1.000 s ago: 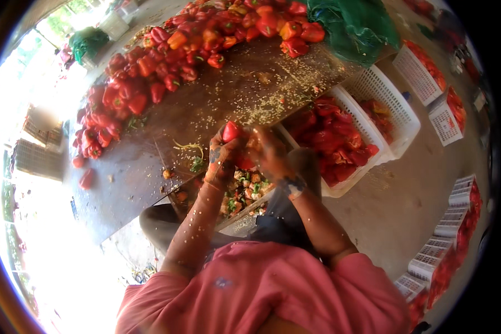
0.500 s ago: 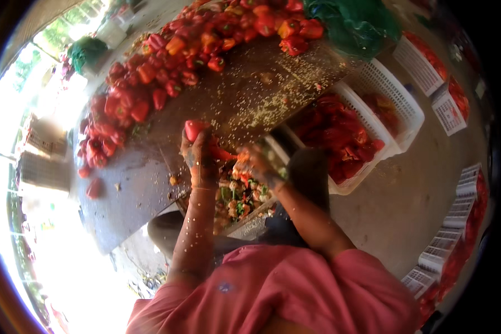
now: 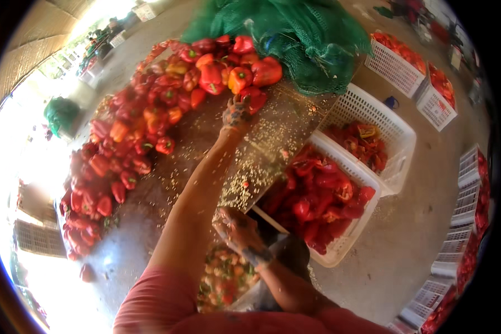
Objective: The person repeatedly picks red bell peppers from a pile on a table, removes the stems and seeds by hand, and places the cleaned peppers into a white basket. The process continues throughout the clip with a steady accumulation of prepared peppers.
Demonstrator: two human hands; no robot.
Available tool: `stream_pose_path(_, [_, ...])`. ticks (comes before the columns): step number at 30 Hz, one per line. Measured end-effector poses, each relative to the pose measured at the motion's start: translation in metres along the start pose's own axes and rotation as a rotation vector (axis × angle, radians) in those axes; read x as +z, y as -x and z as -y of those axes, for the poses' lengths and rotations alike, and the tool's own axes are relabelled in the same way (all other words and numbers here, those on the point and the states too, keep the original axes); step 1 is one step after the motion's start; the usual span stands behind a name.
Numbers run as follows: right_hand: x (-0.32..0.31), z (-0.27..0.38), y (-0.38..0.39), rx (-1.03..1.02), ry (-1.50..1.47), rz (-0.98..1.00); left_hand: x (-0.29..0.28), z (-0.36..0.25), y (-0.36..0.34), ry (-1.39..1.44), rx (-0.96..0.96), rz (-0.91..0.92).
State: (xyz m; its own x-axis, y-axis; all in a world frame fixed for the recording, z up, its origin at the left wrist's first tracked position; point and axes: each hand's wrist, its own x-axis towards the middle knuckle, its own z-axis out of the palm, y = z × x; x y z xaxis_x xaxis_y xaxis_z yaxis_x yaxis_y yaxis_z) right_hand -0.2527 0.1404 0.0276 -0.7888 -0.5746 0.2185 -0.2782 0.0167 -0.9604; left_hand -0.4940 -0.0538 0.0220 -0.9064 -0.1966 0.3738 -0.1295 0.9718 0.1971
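My left hand (image 3: 236, 114) is stretched far across the table to the near edge of a heap of bell peppers (image 3: 167, 97). Its fingers point forward, against or just beside a red bell pepper (image 3: 254, 100), with no firm hold showing. Closer to my body, my right hand (image 3: 238, 229) has its fingers curled in; whatever it holds is hidden. Below it, pepper cores and trimmings (image 3: 224, 277) fill a container between my legs. A white crate (image 3: 348, 245) of cut red pepper pieces (image 3: 323, 195) stands to the right of that hand.
Scattered pale seeds (image 3: 239, 189) cover the brown tabletop (image 3: 197, 150). Green netting (image 3: 295, 39) lies at the far end. Another white crate (image 3: 403, 139) with pepper pieces adjoins the first. More filled crates (image 3: 395, 67) stand on the floor at far right and along the right side.
My left hand has gone forward to the heap, and the red pepper it held is no longer in it. My right hand has drawn back toward my body. The view has shifted.
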Motion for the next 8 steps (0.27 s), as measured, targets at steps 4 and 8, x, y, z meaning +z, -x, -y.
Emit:
stream_pose_path(4, [-0.034,0.012,-0.015,0.211,-0.105,-0.087,0.045,-0.028,-0.056,-0.099,-0.056,0.220])
stream_pose_path(8, [-0.031,0.004,-0.013,0.204,-0.366,-0.089,0.039,0.007,-0.049,-0.329,-0.136,0.444])
